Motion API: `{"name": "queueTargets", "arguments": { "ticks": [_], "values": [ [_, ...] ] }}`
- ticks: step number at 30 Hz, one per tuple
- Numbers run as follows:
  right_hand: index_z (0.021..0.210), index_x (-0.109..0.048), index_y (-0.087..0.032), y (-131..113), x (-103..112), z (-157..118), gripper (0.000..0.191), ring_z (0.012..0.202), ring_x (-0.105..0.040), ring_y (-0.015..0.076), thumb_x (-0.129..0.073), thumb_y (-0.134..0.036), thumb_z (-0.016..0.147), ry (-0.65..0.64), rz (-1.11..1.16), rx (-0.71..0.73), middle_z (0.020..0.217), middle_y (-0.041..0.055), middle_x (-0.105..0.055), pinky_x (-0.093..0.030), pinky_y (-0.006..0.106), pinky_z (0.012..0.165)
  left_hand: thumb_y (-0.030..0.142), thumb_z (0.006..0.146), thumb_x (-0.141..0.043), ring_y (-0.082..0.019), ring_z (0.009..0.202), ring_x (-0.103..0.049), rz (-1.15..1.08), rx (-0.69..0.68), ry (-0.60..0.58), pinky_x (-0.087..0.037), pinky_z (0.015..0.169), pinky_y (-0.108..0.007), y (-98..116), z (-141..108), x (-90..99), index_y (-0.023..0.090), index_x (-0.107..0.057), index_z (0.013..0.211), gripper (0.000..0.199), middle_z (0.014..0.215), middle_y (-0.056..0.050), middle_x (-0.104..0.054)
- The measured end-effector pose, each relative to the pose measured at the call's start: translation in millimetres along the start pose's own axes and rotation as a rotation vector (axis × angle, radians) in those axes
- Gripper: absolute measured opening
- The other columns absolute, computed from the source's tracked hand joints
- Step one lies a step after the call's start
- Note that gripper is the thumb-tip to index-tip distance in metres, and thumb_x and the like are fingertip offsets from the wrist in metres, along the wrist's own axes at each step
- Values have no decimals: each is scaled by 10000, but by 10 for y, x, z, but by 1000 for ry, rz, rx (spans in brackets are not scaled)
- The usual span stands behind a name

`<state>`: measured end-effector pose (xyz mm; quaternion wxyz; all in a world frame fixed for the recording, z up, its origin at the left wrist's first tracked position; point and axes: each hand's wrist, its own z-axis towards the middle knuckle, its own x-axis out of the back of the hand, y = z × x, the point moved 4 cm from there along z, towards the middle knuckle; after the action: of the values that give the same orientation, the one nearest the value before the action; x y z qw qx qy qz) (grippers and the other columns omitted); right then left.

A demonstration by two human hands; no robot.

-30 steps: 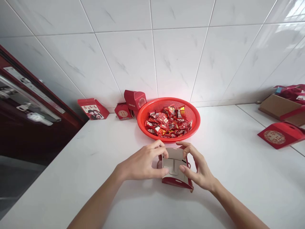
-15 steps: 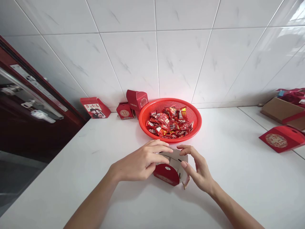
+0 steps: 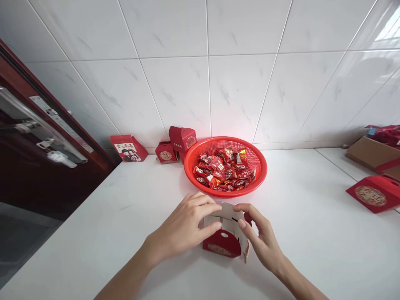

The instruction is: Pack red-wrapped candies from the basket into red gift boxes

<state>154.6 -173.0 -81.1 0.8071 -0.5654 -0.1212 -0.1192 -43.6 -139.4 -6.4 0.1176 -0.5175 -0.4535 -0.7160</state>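
Observation:
A red paper gift box (image 3: 222, 246) with a pale gold print and white inside stands on the counter in front of me, its top flaps open. My left hand (image 3: 190, 223) is curled around its left side, fingers at the rear flap and thumb over the round-edged front flap. On the other side, my right hand (image 3: 258, 231) has thumb and index finger about the right flap. A short twisted cord (image 3: 246, 252) hangs at the box's right corner. Just behind sits a red plastic basket (image 3: 261, 177) with many wrapped candies (image 3: 223, 171).
Small red boxes (image 3: 167, 153) and a red box with a couple picture (image 3: 128, 149) stand by the tiled wall. Rightward are another red box (image 3: 373, 193) and a cardboard carton (image 3: 371, 154). A dark red door (image 3: 56, 125) with keys is at left.
The view has tilted up slightly, so everything sits lower. My left fingers have come closer around the box, and a red flap now shows by my right fingers.

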Motion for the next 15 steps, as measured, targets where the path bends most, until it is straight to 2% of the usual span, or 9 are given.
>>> {"name": "queueTargets", "arguments": {
  "ticks": [2,5,7,9,12,15],
  "values": [
    [1114,-694,-238,8,-13,-6,335,714,-594,175,-509,-503,1026,-3,7,-15,879,31,-678,-552,311,684,404,961,-676,-278,1216,-613,-30,14,-35,-517,1034,-405,-19,-22,31,261,-725,1245,321,1243,-62,-721],
    [1172,-683,-219,48,-49,-22,437,706,-611,189,-490,-577,1014,-35,36,-102,842,36,-649,-570,331,661,576,856,-763,-329,1325,-563,-59,9,-129,-526,1036,-422,-49,-54,79,303,-665,1370,590,1414,-76,-649],
    [1258,-639,-209,94,-93,-38,535,604,-604,177,-482,-646,994,-97,112,-223,826,23,-605,-553,322,537,670,795,-776,-354,1370,-536,-73,9,-180,-522,1049,-437,-75,-69,97,335,-594,1460,767,1498,-83,-595],
    [1332,-579,-211,125,-133,-51,624,481,-566,148,-486,-707,964,-155,201,-337,829,4,-556,-487,300,399,719,782,-755,-370,1409,-507,-73,39,-211,-504,1082,-456,-106,-79,99,336,-524,1525,867,1560,-95,-544],
    [1326,-564,-220,104,-150,-37,652,444,-547,131,-516,-737,933,-179,243,-378,812,-5,-549,-450,273,361,744,767,-748,-395,1447,-470,-49,75,-236,-494,1101,-476,-129,-95,91,304,-498,1547,930,1600,-115,-502],
    [1257,-602,-220,44,-154,-12,603,483,-555,139,-565,-717,918,-182,231,-359,766,-5,-571,-454,263,395,742,757,-756,-392,1408,-516,-45,69,-239,-542,1037,-443,-110,-116,100,306,-572,1483,867,1544,-106,-559]
  ]
}}
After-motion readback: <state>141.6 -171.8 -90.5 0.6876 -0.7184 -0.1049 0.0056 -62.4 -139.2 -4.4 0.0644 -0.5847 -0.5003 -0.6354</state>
